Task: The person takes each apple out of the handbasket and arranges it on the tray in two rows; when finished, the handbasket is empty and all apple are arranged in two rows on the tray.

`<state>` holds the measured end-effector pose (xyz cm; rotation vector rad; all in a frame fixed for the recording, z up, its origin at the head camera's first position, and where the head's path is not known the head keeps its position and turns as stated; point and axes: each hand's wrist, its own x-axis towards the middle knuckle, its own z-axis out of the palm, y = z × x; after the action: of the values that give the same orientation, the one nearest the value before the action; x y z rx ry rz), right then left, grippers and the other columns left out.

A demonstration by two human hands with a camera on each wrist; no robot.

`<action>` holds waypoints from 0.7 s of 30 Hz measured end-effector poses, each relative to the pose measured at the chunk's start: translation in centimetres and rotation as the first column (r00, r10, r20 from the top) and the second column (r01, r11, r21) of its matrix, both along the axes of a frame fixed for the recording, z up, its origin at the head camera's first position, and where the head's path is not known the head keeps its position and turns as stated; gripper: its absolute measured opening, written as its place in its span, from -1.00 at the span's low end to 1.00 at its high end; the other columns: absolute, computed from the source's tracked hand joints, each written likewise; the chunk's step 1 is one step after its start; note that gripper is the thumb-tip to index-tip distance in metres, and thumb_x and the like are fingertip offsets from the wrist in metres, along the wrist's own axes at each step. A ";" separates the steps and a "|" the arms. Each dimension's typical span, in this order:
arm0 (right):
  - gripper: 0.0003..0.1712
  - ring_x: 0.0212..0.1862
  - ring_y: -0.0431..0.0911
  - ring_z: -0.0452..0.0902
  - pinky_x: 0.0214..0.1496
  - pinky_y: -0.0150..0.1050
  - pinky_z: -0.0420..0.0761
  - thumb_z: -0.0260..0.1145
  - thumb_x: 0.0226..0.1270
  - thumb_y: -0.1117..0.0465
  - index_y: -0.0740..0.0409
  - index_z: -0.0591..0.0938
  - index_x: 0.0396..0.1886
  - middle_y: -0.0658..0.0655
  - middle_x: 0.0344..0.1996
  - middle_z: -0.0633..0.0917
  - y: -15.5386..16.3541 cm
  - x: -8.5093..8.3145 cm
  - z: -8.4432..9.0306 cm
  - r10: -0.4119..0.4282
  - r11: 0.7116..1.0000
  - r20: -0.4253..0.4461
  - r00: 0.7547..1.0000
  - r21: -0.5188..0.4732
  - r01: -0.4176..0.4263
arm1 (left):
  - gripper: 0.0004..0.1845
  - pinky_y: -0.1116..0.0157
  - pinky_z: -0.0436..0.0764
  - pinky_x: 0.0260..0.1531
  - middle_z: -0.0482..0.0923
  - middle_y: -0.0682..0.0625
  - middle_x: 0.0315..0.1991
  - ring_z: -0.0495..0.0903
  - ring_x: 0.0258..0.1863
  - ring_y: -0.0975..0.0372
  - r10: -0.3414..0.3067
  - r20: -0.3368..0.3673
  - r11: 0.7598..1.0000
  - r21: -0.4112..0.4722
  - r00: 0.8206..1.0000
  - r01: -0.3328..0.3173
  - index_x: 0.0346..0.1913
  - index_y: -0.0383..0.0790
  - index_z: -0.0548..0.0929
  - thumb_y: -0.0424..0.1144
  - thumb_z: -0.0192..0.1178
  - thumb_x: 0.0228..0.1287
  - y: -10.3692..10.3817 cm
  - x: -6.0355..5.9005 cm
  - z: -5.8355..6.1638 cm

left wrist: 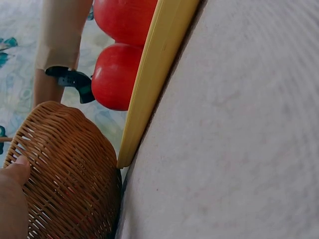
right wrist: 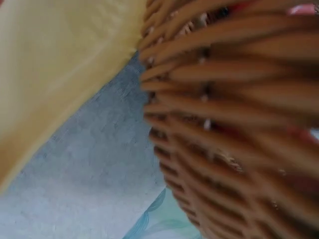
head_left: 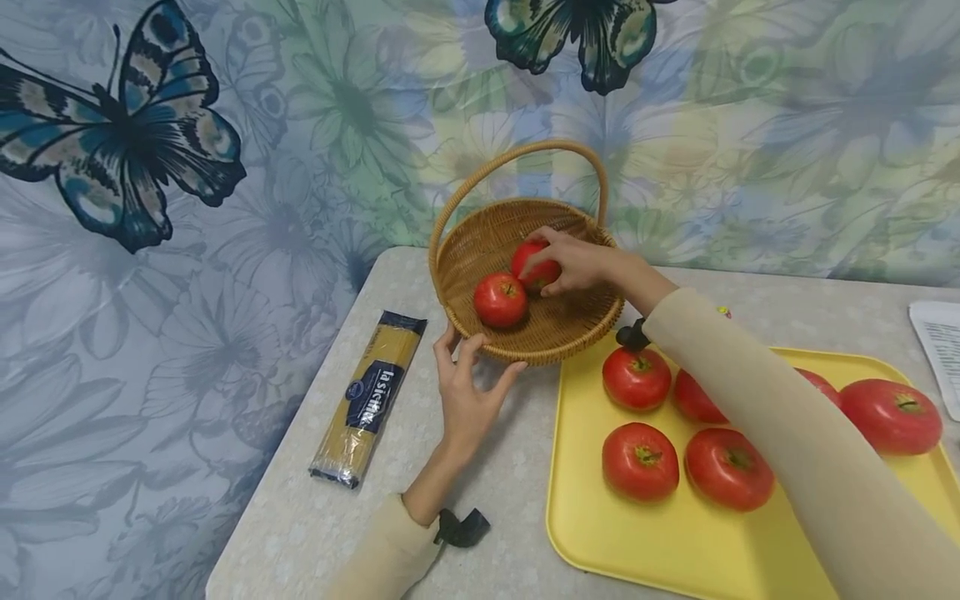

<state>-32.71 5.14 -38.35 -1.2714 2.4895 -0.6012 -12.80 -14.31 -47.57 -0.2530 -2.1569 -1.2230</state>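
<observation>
A brown wicker basket (head_left: 570,321) with a tall arched handle stands tilted toward the head camera. My left hand (head_left: 467,396) holds its near rim, fingers at the edge and thumb spread along the outer wall; the left wrist view shows the thumb against the weave (left wrist: 75,174). Inside the basket, my right hand (head_left: 573,260) grips a red tomato (head_left: 531,260) from above, fingers curved over it and partly hiding it. Another tomato (head_left: 500,300) lies beside it, stem up. Woven basket wall (right wrist: 239,89) fills much of the right wrist view.
Right of the basket is a yellow tray (head_left: 600,542) bearing several tomatoes (head_left: 640,461), some hidden under the right sleeve (head_left: 780,433). A pack of spaghetti (head_left: 369,400) lies on the left of the table. A printed sheet (head_left: 941,346) is at the right edge; a patterned cloth hangs behind.
</observation>
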 end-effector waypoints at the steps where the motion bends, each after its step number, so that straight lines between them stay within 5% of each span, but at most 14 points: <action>1: -0.49 0.44 0.31 0.06 0.40 0.30 0.18 0.50 0.14 0.23 0.00 0.66 0.13 0.35 0.43 0.16 0.0 -0.1 -0.2 -0.004 1.000 -0.001 1.000 0.000 0.004 | -0.44 0.00 0.60 -0.14 0.14 -0.31 0.35 0.27 0.33 -0.13 0.001 0.002 1.000 -0.002 1.000 -0.001 0.00 -0.21 0.54 0.00 0.50 0.04 0.0 0.0 0.0; 9: -0.27 0.35 0.37 0.14 0.28 0.36 0.31 0.50 0.13 0.29 -0.10 0.45 0.30 0.31 0.36 0.20 -0.3 -0.2 -0.7 -0.068 0.997 0.041 0.997 0.023 0.067 | -0.43 -0.04 0.60 -0.16 0.14 -0.38 0.34 0.28 0.32 -0.17 0.006 -0.006 1.000 -0.004 1.000 -0.006 0.01 -0.24 0.55 0.01 0.50 0.03 0.0 0.0 -0.4; 21: -0.20 0.29 0.25 0.36 0.27 0.19 0.44 0.56 0.05 0.27 0.01 0.35 0.26 0.28 0.22 0.34 -0.6 -1.0 -0.8 -0.148 0.989 0.030 0.989 0.009 0.147 | -0.45 0.13 0.60 -0.11 0.15 -0.36 0.34 0.26 0.34 -0.08 0.019 0.002 0.999 -0.031 1.000 -0.019 0.01 -0.16 0.54 0.02 0.50 0.04 0.1 -0.1 0.0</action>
<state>-33.74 4.52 -39.17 -1.0737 2.5739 -0.6402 -12.90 -14.24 -47.58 -0.2429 -2.1768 -1.1808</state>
